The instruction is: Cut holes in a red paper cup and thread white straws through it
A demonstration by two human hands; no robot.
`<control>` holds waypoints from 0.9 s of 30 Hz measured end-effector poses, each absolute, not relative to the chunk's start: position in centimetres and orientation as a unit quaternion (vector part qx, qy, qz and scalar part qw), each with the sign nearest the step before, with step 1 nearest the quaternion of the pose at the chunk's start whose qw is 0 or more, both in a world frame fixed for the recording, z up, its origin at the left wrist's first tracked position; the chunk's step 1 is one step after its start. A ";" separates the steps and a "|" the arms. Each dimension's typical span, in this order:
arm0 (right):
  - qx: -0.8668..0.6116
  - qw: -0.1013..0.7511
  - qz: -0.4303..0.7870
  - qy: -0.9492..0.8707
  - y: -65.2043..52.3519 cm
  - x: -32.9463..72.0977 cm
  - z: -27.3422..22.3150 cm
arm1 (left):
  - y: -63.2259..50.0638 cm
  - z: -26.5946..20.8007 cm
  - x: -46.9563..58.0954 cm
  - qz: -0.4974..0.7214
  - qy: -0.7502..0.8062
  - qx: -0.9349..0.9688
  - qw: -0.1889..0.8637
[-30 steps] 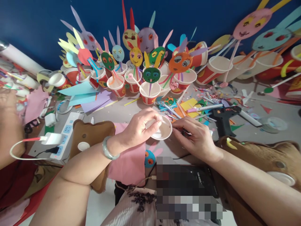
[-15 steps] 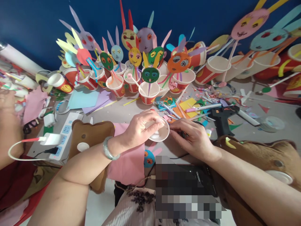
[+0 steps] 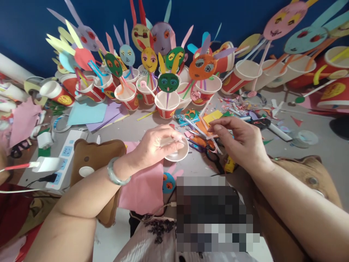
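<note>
My left hand is closed on the rim of a white paper cup, whose opening is tipped toward me. The thumb reaches inside the cup and the fingers hide its far side. To the right, my right hand hovers over scissors and loose paper strips. Its thumb and index finger are pinched together; I cannot make out what, if anything, is between them. A blue paper rabbit face with pink ears lies below the cup, beside pink paper.
Red-and-white cups holding paper rabbit faces, such as a green one, line the back. A power strip lies left. A black glue gun is partly behind my right hand. A yellow glue bottle sits near the scissors. Brown cushions flank me.
My right hand has moved away from the cup's side, up and to the right, uncovering the scissors and yellow bottle. The left hand keeps its hold on the cup. The view has shifted slightly.
</note>
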State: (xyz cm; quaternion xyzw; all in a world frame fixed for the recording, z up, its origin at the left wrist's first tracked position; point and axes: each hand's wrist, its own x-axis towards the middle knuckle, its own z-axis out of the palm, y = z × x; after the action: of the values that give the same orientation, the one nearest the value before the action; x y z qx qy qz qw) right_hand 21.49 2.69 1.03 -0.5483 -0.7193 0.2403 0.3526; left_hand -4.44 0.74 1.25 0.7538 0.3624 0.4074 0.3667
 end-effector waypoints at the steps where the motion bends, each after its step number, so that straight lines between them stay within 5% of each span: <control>1: -0.546 0.357 0.235 -0.721 2.6 21.5 1.0 | 0.7 1.2 -4.4 0.409 0.360 0.755 0.365; 16: -0.451 0.301 0.154 -0.826 2.3 20.9 -0.3 | 1.0 1.6 -4.8 0.461 0.378 0.731 0.331; 27: -0.517 0.329 0.199 -0.765 1.8 20.9 -0.2 | 1.6 1.6 -4.9 0.484 0.417 0.638 0.429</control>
State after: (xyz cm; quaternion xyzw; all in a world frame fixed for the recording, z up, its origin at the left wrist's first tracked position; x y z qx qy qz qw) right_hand 20.92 1.76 -0.15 -0.5168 -0.7651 0.1986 0.3287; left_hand -4.87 1.58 1.58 0.6384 0.4171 0.4837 0.4295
